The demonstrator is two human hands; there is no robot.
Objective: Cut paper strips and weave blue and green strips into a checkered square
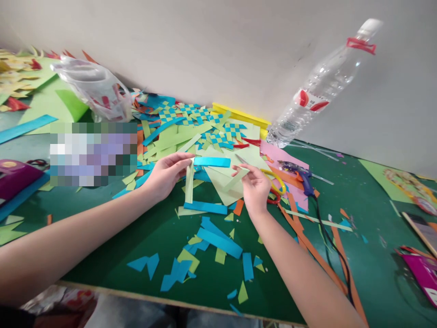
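We have barely begun
Our left hand [167, 175] pinches the blue strip [213, 161]; right hand [255, 187], at three o'clock, a green strip [238, 178].

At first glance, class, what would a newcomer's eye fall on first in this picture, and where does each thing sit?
In the middle, the left hand and right hand pinch blue and pale green paper strips above a green table littered with cut scraps. Behind them lie woven blue-and-green mats, and a clear plastic bottle slants up by the wall at upper right.
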